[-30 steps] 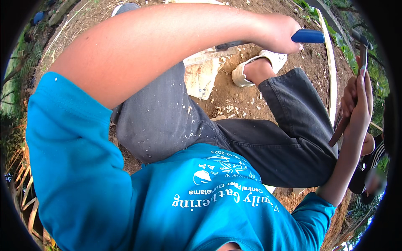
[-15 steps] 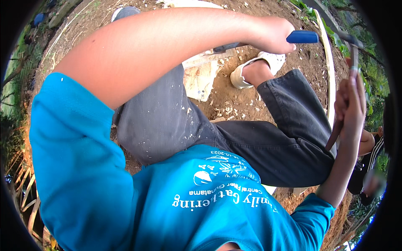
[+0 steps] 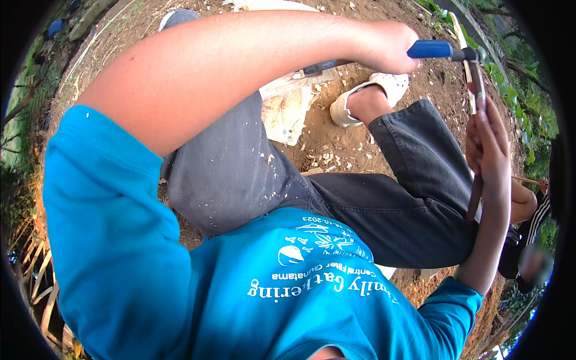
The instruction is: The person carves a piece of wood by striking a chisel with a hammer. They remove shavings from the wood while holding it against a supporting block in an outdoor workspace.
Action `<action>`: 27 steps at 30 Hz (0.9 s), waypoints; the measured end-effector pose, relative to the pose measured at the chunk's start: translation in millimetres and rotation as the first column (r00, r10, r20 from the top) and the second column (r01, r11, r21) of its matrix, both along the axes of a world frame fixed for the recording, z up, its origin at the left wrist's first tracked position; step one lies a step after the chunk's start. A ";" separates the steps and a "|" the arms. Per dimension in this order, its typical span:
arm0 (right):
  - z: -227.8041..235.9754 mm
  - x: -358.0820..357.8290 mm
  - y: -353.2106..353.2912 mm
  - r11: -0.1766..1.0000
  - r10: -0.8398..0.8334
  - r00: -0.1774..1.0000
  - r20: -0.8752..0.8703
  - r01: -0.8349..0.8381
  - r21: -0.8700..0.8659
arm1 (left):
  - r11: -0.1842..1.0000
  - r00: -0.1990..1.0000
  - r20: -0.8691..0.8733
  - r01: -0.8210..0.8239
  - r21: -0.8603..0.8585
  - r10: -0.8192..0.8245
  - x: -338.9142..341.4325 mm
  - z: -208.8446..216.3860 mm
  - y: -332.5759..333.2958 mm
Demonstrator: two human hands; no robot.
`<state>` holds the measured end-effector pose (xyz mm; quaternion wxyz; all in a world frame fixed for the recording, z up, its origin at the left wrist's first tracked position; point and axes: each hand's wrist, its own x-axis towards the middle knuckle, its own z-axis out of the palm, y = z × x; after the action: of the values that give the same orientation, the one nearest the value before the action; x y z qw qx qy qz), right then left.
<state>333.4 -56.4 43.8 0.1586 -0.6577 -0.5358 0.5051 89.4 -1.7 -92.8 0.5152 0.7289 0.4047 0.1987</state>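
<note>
Outdoor plot, bare brown dirt ground (image 3: 336,147) littered with pale wood chips; green foliage along the right edge.

Blue-handled tool (image 3: 433,49), looks like a hammer: blue grip sticks out rightward from the fist, metal head at its far end near the top right of the view. Left hand (image 3: 384,47) is wrapped tight around the handle in a closed fist, arm reaching across the whole frame from the left shoulder.

Just below the metal head, the right hand (image 3: 489,150) is raised, fingers closed around a thin dark stick-like piece (image 3: 477,129) that runs roughly upright; its top end meets or nearly meets the hammer head, contact not clear.

Further out: dark grey trousers (image 3: 252,180) speckled with chips, a white shoe (image 3: 372,96) on the dirt, a pale slab (image 3: 288,111) beside the knee, and a blue T-shirt (image 3: 288,288) filling the foreground. Another person's arm (image 3: 523,201) shows at the right rim.
</note>
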 end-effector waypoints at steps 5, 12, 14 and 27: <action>9.9 2.1 13.9 0.969 -0.082 0.979 -0.186 0.121 0.214 | 1.000 1.000 -0.018 -0.021 0.005 0.021 -0.7 0.6 -1.1; 3.4 3.0 17.1 0.970 -0.093 0.980 -0.174 0.129 0.204 | 0.998 0.999 -0.033 0.035 -0.053 -0.037 0.0 4.0 -0.7; -3.0 -5.3 5.0 0.999 -0.042 0.999 -0.024 0.043 0.030 | 1.000 0.999 -0.049 0.023 -0.014 -0.024 -1.5 -3.1 -1.6; 19.4 -10.5 12.1 0.988 0.049 0.999 0.008 -0.050 0.144 | 0.998 0.986 -0.164 0.045 0.033 -0.039 -10.6 -8.6 -5.5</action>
<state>322.9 -44.3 63.3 0.1919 -0.6321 -0.5874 0.4675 78.8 -7.2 -101.4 0.4707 0.7605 0.4264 0.1347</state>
